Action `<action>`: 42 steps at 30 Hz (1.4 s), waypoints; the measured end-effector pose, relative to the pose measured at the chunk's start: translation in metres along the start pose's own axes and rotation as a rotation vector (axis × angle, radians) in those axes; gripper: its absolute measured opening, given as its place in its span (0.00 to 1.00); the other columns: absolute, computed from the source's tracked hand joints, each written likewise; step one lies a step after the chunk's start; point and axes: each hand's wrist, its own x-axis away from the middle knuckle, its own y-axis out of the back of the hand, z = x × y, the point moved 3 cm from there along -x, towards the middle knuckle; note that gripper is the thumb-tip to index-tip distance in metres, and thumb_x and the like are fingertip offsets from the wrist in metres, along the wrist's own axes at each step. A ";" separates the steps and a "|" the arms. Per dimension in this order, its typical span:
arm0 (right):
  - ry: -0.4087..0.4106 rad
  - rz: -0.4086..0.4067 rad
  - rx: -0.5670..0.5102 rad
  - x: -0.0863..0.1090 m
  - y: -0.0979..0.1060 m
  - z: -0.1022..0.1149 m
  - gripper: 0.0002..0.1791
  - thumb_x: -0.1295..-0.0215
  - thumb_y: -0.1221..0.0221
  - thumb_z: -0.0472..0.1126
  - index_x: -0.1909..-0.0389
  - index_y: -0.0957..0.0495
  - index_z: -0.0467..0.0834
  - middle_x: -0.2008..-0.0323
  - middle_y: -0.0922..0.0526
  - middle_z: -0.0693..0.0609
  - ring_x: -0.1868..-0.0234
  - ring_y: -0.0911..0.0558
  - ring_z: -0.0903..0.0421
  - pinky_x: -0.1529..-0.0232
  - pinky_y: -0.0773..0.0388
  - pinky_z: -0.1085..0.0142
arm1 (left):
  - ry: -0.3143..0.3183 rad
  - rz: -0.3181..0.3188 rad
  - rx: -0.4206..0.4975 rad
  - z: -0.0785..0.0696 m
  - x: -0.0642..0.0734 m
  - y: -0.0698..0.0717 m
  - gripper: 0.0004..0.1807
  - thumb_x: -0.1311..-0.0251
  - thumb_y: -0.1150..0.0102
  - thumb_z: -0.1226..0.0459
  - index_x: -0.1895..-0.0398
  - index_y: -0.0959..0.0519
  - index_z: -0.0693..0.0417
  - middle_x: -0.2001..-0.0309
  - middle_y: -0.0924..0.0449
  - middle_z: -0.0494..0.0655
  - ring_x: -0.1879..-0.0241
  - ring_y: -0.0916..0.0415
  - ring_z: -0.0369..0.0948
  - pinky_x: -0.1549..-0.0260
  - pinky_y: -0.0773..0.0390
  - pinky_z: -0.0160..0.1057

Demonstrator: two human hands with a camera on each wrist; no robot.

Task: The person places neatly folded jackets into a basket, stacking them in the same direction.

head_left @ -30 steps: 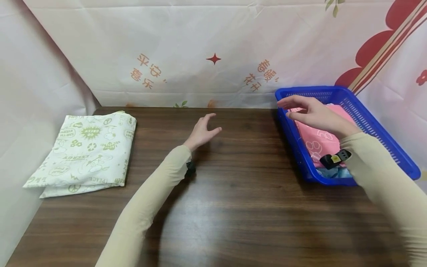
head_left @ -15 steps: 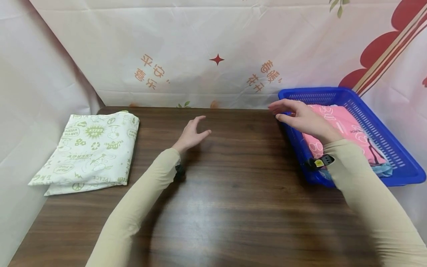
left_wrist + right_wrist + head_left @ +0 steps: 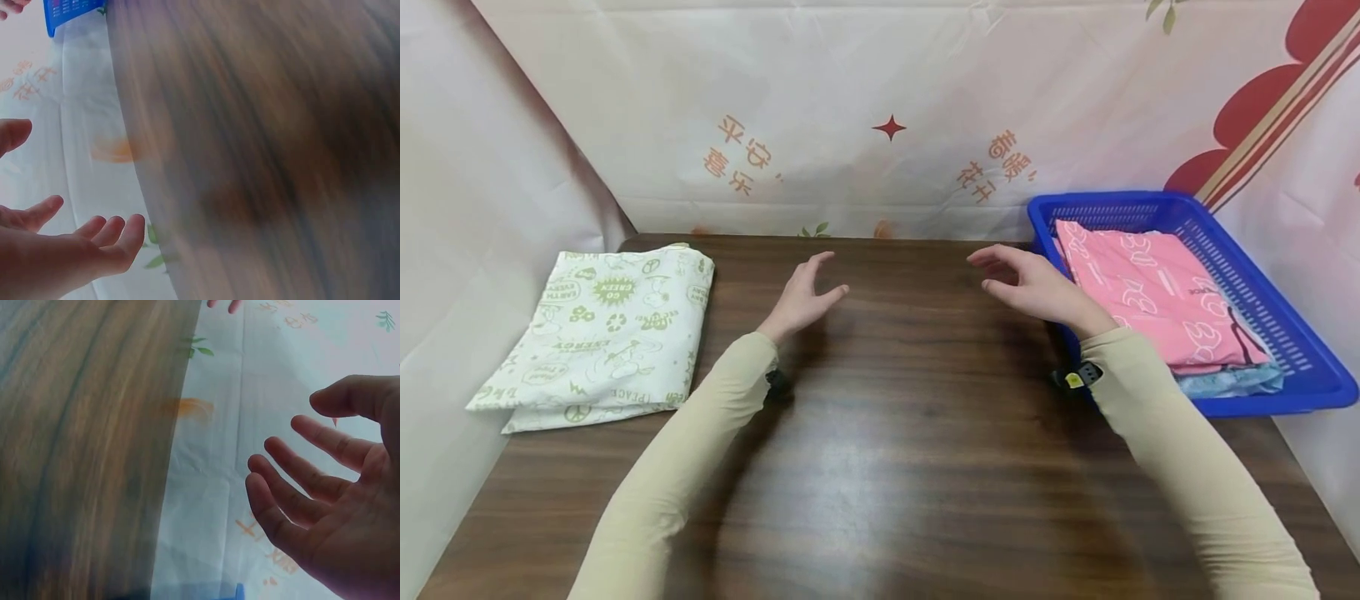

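My left hand [image 3: 799,302] hovers over the wooden table, fingers relaxed and holding nothing; its nearest thing is a folded white cloth with green print [image 3: 610,333] to its left. My right hand [image 3: 1033,285] is also bare, loosely bent in the air just left of a blue plastic basket [image 3: 1311,350]. Inside that basket lies a folded pink cloth with white print [image 3: 1157,292], on top of a light blue cloth [image 3: 1232,383]. Both wrist views show spread fingers with nothing between them.
The dark wooden table [image 3: 880,433] ends against a pale hanging sheet [image 3: 820,75] with orange lettering and a red star. More pale sheeting [image 3: 460,217] hangs at the left side. Black wrist devices sit under both sleeves.
The right hand has moved left, from above the basket to beside it, uncovering the pink cloth. The left hand has shifted a little left. The cloths and basket have stayed in place.
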 end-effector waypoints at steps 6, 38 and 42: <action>0.028 0.001 0.025 -0.004 -0.020 0.001 0.19 0.34 0.44 0.29 0.42 0.28 0.35 0.45 0.24 0.39 0.45 0.25 0.41 0.45 0.30 0.48 | 0.013 -0.036 -0.017 0.009 0.005 0.023 0.36 0.34 0.42 0.58 0.27 0.44 0.57 0.33 0.43 0.64 0.36 0.41 0.58 0.40 0.39 0.54; -0.047 0.034 -0.091 -0.015 -0.083 -0.012 0.18 0.33 0.47 0.30 0.43 0.27 0.34 0.44 0.24 0.37 0.46 0.24 0.43 0.45 0.29 0.50 | 0.187 -0.052 -0.115 0.031 0.037 0.135 0.39 0.30 0.51 0.54 0.24 0.54 0.61 0.29 0.61 0.71 0.30 0.59 0.64 0.38 0.50 0.64; -0.057 0.042 -0.075 -0.014 -0.088 -0.016 0.18 0.33 0.46 0.31 0.42 0.27 0.34 0.44 0.24 0.39 0.46 0.24 0.44 0.45 0.29 0.50 | 0.245 0.004 -0.187 0.040 0.043 0.148 0.40 0.30 0.53 0.51 0.24 0.55 0.59 0.28 0.67 0.72 0.31 0.67 0.68 0.41 0.50 0.69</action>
